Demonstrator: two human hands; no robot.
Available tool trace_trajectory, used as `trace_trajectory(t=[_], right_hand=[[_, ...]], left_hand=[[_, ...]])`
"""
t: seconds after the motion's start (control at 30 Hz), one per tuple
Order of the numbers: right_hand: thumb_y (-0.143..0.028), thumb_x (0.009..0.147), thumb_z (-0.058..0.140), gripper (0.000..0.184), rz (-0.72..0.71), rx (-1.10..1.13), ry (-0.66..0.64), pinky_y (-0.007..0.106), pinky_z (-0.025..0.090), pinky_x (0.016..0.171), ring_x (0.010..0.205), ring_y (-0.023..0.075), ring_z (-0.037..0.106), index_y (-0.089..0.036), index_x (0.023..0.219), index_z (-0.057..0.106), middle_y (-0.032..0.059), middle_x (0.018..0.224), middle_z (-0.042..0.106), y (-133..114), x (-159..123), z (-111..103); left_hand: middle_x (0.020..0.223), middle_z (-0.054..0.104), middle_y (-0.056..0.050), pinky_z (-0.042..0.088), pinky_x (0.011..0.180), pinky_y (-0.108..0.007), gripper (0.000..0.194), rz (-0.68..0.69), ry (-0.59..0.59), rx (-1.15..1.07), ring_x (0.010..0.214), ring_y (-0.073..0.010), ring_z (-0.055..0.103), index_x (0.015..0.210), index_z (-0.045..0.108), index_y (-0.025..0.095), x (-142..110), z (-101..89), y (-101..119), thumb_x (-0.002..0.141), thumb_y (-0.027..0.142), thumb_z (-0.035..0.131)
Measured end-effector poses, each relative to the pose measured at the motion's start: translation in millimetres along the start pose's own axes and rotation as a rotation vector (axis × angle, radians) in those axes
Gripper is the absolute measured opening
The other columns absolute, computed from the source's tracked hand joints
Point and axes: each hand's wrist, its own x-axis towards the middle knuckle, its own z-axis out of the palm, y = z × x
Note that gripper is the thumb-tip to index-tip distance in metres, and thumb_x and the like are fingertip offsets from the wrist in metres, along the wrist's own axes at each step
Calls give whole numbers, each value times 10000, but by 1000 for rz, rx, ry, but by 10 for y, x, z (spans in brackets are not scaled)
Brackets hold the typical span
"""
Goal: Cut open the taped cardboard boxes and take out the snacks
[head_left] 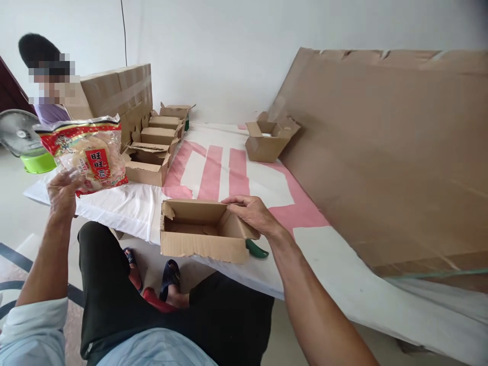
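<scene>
My left hand is closed on the lower edge of a red and clear bag of rice crackers, raised at the left over the table's edge. With its fingers wrapped over the right end wall, my right hand grips an open cardboard box at the near edge of the table. No contents show inside that box. Beside its right end, a dark green curved object lies partly hidden; its kind is unclear.
A white and pink cloth covers the table. Several open small boxes line its left side beside stacked taped cartons. Another open box stands near a large cardboard sheet. A person is at the far left.
</scene>
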Motion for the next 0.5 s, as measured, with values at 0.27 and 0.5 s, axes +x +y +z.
trace_trajectory(t=[0.27,0.5], right_hand=[[-777,816,830,551,15,108,-86,399,635,814,908,296,804,-243,926,909,98,991,899,-66,50,274],[-1015,912,662,781,84,137,103,453,690,905,987,351,861,-270,888,898,140,961,901,267,238,477]], left_hand=[[867,885,-80,699,752,-359,414,-103,-189,309,761,-228,786,855,887,145,-74,-47,-50,516,261,1094],[885,855,-87,686,842,-384,198,-22,-481,615,885,-291,802,771,859,222,67,-69,-296,580,242,903]])
